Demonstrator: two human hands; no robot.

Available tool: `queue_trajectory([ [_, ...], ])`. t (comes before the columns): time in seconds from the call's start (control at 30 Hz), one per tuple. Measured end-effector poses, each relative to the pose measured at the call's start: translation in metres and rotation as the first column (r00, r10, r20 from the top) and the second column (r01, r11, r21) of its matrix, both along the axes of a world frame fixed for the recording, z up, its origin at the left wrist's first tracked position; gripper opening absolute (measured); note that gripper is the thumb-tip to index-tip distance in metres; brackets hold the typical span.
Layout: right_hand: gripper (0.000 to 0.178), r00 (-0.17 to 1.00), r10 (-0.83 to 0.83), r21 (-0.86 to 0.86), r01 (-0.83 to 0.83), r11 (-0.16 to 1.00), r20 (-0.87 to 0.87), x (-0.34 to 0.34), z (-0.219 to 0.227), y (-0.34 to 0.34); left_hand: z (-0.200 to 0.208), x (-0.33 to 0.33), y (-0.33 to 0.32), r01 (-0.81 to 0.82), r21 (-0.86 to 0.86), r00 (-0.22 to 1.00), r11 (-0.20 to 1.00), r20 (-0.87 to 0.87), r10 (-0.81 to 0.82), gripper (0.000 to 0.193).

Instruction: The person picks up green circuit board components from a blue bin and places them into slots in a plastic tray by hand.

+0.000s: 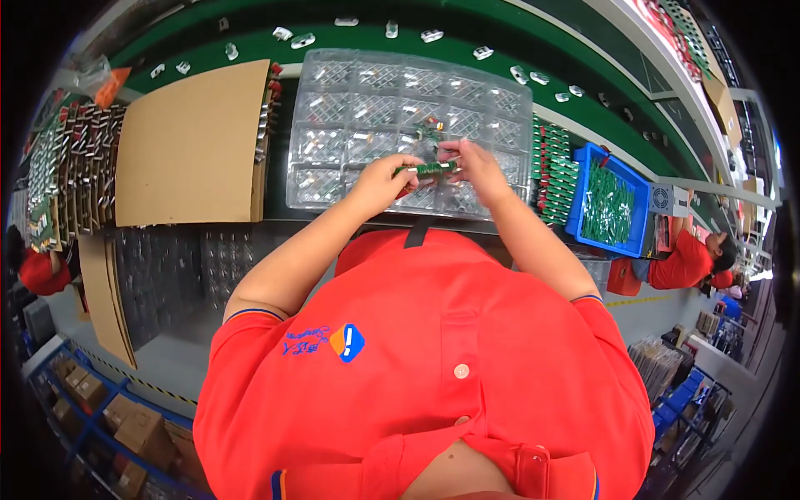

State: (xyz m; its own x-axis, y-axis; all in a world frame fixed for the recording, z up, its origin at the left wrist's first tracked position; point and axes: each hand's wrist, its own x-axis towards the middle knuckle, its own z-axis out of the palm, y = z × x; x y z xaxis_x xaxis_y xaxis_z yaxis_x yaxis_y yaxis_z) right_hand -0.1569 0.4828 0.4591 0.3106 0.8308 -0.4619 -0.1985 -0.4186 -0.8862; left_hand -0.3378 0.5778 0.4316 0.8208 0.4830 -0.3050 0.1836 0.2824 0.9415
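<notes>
Over a clear plastic tray (294,158) with many compartments, I hold a narrow green circuit board (432,168) level. My left hand (383,185) is closed on the board's left end, thumb and fingers pinching it. My right hand (477,169) has its fingers closed at the right end; its fingertips partly hide that end. Just beyond the board, a small cluster of green, red and yellow parts (430,129) shows above the tray. Small parts sit inside the tray's compartments, too fine to make out.
Green boards stand in a row (554,167) right of the tray, beside a blue bin (578,196) of green boards. Cardboard (192,150) and stacked boards (83,158) are at left. White pieces (432,36) lie on the green conveyor beyond. Another person (679,258) works at far right.
</notes>
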Motion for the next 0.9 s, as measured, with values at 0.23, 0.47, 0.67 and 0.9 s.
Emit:
queue_trajectory([
  [0.23, 0.027, 0.882, 0.462, -0.191, -0.440, 0.878, 0.091, -0.022, 0.039, 0.012, 0.022, -0.015, 0.019, 0.144, -0.087, 0.987, 0.986, 0.083, -0.137, 0.026],
  [0.47, 0.029, 0.927, 0.236, -0.019, -0.252, 0.968, -0.291, -0.030, 0.050, 0.019, 0.029, -0.018, 0.078, 0.320, -0.499, 0.917, 0.805, 0.377, -0.130, 0.040],
  [0.67, 0.030, 0.946, 0.310, -0.129, -0.297, 0.946, 0.098, -0.039, 0.053, 0.045, -0.010, 0.000, 0.207, 0.046, 0.971, 0.999, 0.235, -0.047, 0.000, 0.030],
  [0.9, 0.033, 0.595, 0.301, 0.064, -0.514, 0.856, 0.745, -0.074, 0.044, 0.126, -0.009, -0.040, 0.192, -0.274, 0.889, 0.953, 0.368, 0.200, 0.227, 0.028],
])
